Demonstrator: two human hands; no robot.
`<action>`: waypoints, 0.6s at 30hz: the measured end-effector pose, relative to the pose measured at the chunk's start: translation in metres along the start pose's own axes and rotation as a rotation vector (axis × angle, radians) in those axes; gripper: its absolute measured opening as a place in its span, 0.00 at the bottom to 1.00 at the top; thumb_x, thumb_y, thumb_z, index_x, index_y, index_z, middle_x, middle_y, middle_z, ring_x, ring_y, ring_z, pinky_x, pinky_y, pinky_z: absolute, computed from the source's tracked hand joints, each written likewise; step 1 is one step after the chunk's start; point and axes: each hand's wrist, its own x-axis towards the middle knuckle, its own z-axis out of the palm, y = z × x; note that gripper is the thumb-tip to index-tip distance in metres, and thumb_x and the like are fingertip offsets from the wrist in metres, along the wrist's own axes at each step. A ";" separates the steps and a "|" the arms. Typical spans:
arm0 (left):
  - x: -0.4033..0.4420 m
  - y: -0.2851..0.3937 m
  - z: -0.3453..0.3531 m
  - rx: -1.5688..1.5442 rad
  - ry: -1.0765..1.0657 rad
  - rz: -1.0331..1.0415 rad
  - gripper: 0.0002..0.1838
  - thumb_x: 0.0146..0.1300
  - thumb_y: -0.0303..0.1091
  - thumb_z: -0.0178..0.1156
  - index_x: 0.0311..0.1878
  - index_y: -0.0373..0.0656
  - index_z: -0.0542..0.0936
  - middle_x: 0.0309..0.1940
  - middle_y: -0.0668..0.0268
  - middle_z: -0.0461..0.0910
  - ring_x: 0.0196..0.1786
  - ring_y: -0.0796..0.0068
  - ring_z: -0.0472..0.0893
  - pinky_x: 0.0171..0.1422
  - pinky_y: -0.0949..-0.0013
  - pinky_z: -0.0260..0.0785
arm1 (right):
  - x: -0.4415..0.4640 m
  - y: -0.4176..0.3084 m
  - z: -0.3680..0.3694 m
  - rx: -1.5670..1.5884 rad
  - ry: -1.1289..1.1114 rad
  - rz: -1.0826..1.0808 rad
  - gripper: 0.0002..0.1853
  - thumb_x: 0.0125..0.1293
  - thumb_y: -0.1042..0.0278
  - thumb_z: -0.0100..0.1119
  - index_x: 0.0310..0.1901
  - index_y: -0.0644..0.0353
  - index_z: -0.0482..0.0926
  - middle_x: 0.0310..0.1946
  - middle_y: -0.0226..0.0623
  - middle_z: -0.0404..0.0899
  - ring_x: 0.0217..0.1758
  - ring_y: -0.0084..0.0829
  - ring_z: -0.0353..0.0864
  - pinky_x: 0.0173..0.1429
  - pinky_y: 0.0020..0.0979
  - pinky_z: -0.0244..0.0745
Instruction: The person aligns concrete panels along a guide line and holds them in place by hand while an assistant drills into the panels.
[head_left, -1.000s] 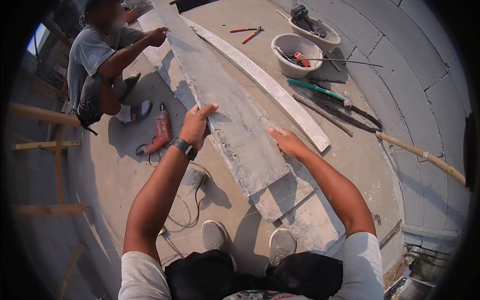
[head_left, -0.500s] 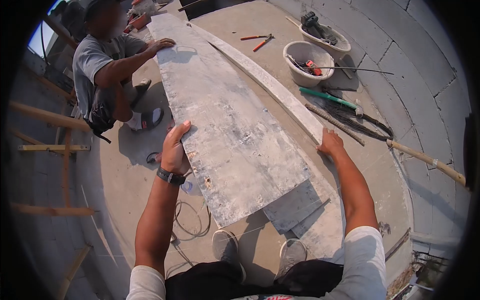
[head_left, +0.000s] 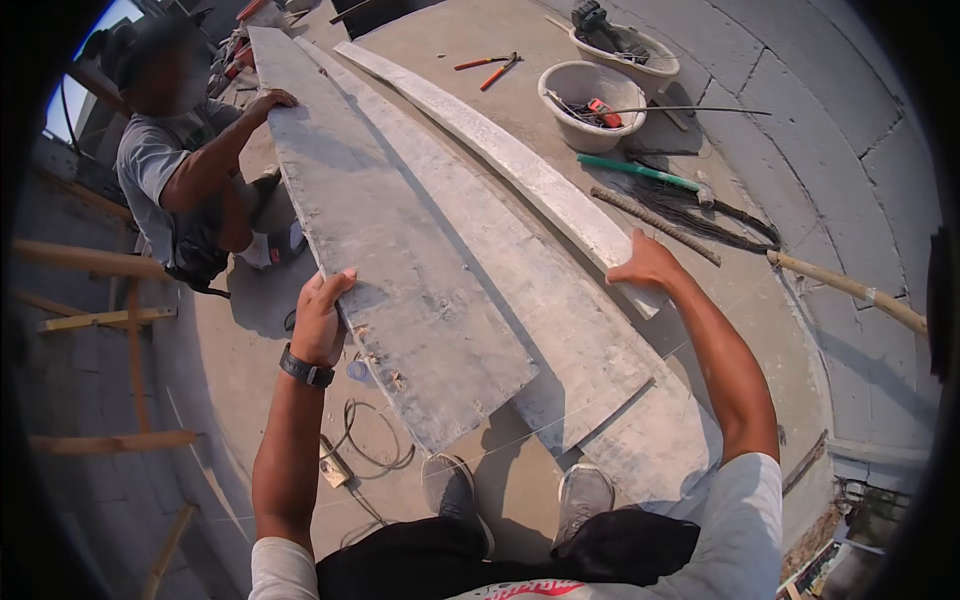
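Observation:
My left hand (head_left: 322,318), a dark watch at its wrist, is closed on the left edge of a wide, cement-stained plywood panel (head_left: 400,255). The panel is held tilted, and its near end hangs above my shoes. With thumb and fingers on opposite sides, my right hand (head_left: 648,262) grips the near end of a long narrow board (head_left: 520,170). Between the two lies another stained panel (head_left: 570,340), partly covered by the wide one. A co-worker's hand (head_left: 270,103) rests on the wide panel's far left edge.
A co-worker (head_left: 165,165) squats at the left near timber braces (head_left: 90,260). On the right are a bucket (head_left: 590,135) of tools, a basin (head_left: 660,65), a green-handled hammer (head_left: 640,172), a rebar piece (head_left: 655,225) and a wooden pole (head_left: 850,290). A power strip (head_left: 332,465) and cable lie near my feet.
The wide panel has shifted left and tilted, and the narrow board now stands apart from it on the right. More of the panel underneath shows between them. Both hands keep their grip.

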 end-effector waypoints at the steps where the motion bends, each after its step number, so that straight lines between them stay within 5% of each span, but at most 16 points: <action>1: 0.000 -0.003 -0.002 0.006 0.004 0.016 0.07 0.70 0.33 0.59 0.45 0.40 0.77 0.36 0.66 0.82 0.38 0.73 0.85 0.47 0.67 0.80 | -0.008 -0.007 -0.002 0.074 0.001 -0.044 0.56 0.35 0.42 0.81 0.62 0.76 0.70 0.60 0.64 0.76 0.60 0.51 0.80 0.64 0.39 0.75; 3: 0.007 -0.003 -0.003 0.026 -0.008 0.015 0.08 0.70 0.33 0.59 0.46 0.39 0.77 0.37 0.66 0.82 0.38 0.74 0.85 0.46 0.67 0.79 | -0.017 -0.017 0.002 0.199 0.023 -0.078 0.52 0.38 0.41 0.81 0.59 0.76 0.73 0.51 0.61 0.81 0.56 0.50 0.83 0.60 0.38 0.76; 5: 0.010 -0.007 -0.006 0.046 -0.007 0.021 0.08 0.70 0.33 0.59 0.46 0.39 0.77 0.37 0.66 0.82 0.38 0.74 0.84 0.46 0.67 0.79 | -0.006 -0.020 0.015 0.541 -0.306 -0.051 0.44 0.44 0.45 0.80 0.56 0.73 0.77 0.47 0.57 0.84 0.52 0.46 0.85 0.55 0.39 0.77; 6: 0.013 -0.009 -0.009 0.054 0.005 0.045 0.09 0.70 0.33 0.59 0.46 0.39 0.77 0.37 0.67 0.81 0.38 0.75 0.84 0.45 0.68 0.79 | -0.014 -0.029 0.021 0.466 -0.200 -0.140 0.34 0.51 0.49 0.77 0.52 0.68 0.80 0.40 0.54 0.86 0.46 0.47 0.86 0.51 0.42 0.77; 10: 0.013 0.010 -0.001 0.157 0.026 0.068 0.10 0.69 0.35 0.60 0.47 0.39 0.77 0.36 0.69 0.80 0.36 0.78 0.82 0.43 0.70 0.77 | -0.016 -0.044 0.051 0.136 0.126 -0.297 0.25 0.55 0.54 0.70 0.47 0.65 0.79 0.38 0.58 0.84 0.43 0.56 0.84 0.51 0.46 0.78; 14: 0.011 0.010 0.002 0.213 0.043 0.049 0.11 0.68 0.36 0.60 0.46 0.39 0.77 0.36 0.69 0.79 0.35 0.79 0.81 0.42 0.71 0.76 | -0.019 -0.051 0.063 0.172 0.143 -0.268 0.23 0.55 0.56 0.67 0.46 0.66 0.79 0.38 0.58 0.84 0.44 0.55 0.85 0.51 0.46 0.78; 18: 0.009 -0.007 0.001 0.269 0.061 0.065 0.09 0.67 0.37 0.61 0.42 0.42 0.78 0.33 0.76 0.74 0.35 0.86 0.72 0.41 0.77 0.65 | -0.030 -0.059 0.041 0.262 0.130 -0.260 0.21 0.54 0.58 0.64 0.43 0.67 0.81 0.36 0.57 0.84 0.42 0.53 0.85 0.49 0.45 0.78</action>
